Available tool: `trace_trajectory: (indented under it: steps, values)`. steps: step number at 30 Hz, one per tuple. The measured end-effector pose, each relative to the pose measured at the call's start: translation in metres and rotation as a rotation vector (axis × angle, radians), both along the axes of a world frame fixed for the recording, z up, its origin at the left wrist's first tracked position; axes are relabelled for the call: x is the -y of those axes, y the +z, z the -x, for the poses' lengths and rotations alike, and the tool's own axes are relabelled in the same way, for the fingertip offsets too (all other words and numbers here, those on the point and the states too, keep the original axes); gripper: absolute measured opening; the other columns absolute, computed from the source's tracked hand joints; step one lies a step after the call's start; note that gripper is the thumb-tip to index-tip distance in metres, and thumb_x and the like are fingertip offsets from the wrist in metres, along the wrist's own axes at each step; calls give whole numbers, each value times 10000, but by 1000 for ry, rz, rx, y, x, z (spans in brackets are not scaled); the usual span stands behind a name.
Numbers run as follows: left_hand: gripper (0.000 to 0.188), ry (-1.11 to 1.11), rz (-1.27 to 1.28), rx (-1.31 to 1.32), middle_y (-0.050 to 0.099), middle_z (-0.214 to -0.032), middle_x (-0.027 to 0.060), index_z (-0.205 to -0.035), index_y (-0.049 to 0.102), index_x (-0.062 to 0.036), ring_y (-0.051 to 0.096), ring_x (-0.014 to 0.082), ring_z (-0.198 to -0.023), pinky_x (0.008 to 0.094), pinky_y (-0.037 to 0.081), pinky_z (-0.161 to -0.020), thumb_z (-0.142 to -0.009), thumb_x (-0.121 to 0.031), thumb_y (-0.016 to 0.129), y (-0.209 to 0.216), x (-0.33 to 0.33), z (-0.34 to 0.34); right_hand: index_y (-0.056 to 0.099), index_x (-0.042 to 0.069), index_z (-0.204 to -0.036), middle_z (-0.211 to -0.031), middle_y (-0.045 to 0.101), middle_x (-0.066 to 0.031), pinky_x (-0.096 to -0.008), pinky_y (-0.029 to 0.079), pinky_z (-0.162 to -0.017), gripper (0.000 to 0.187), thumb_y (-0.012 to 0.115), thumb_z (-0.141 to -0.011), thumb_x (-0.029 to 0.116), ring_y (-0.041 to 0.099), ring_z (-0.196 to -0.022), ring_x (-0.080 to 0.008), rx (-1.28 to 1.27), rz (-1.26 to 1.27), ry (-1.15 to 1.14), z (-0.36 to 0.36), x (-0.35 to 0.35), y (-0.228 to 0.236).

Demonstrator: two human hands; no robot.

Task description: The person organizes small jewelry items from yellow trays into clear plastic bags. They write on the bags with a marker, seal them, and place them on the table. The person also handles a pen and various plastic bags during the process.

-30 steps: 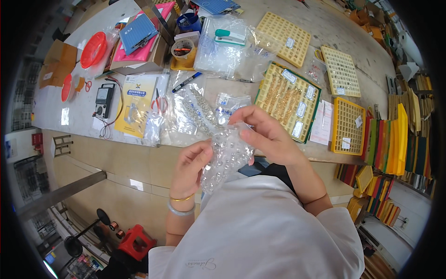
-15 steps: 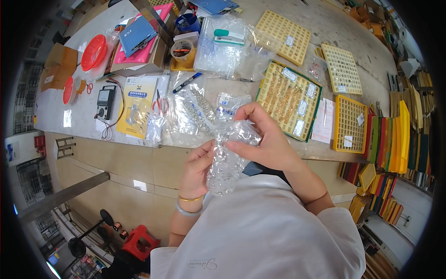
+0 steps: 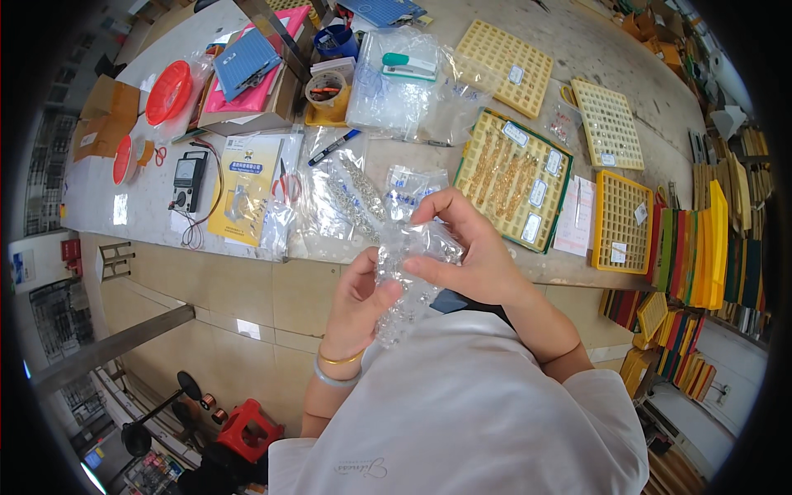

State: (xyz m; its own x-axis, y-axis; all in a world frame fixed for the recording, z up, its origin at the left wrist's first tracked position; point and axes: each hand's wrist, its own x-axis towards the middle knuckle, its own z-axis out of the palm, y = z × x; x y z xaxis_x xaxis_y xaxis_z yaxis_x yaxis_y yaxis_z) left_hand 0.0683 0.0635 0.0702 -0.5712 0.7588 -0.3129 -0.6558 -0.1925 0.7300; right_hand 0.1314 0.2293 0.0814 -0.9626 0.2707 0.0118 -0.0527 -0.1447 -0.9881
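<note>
A clear plastic bag (image 3: 403, 309) with small shiny pieces inside hangs between my two hands, just past the table's front edge. My left hand (image 3: 355, 305) grips its left side, thumb laid over the plastic. With thumb and fingers, my right hand (image 3: 458, 247) pinches the upper right part of the bag. Beyond the hands, a clear bag of silvery small parts (image 3: 356, 198) lies flat on the table. Beside it is a smaller clear bag (image 3: 412, 186) with blue marks. What exactly fills the held bag is too small to make out.
A green-edged tray of gold-coloured parts (image 3: 513, 177) lies to the right, near several yellow grid trays (image 3: 623, 219). On the left are a multimeter (image 3: 190, 177), a yellow packet (image 3: 245, 186) and red-handled scissors (image 3: 286, 186). A stapler (image 3: 408, 66) rests on plastic bags at the back.
My left hand has shifted slightly right and its thumb now lies further over the bag. The right hand keeps its pinch, almost unmoved.
</note>
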Motion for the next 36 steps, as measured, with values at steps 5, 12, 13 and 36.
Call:
trace_trajectory:
  steps: [5,12,13,36]
  values:
    - [379,-2,8,-111,565,-1000,11,-1098,499,-16,521,82,-911,233,426,-798,-775,-66,692,1,2,2,457,61,-1063,-1003,480,-16,-261,391,-855,423,725,-736,78,476,-951,-104,-24,60,54,0,-1,-4]
    - [355,11,53,-142,576,-990,24,-1077,510,-10,531,84,-893,234,435,-785,-770,-20,686,-1,1,5,411,39,-1183,-1040,505,-52,-262,426,-846,531,711,-745,35,504,-990,-127,75,140,118,4,-5,-9]
    - [336,24,86,-124,582,-983,29,-1074,515,-8,536,84,-885,232,439,-775,-778,-12,674,-4,0,5,404,39,-1196,-1033,511,-56,-258,444,-822,540,706,-748,32,513,-978,-128,106,166,121,5,-6,-13]
    - [278,10,258,-98,568,-973,-17,-1144,508,-19,510,53,-842,212,417,-776,-877,-68,565,-87,38,53,558,0,-1064,-937,603,-71,-250,490,-687,263,562,-883,191,581,-787,-123,585,39,135,-57,-39,-132]
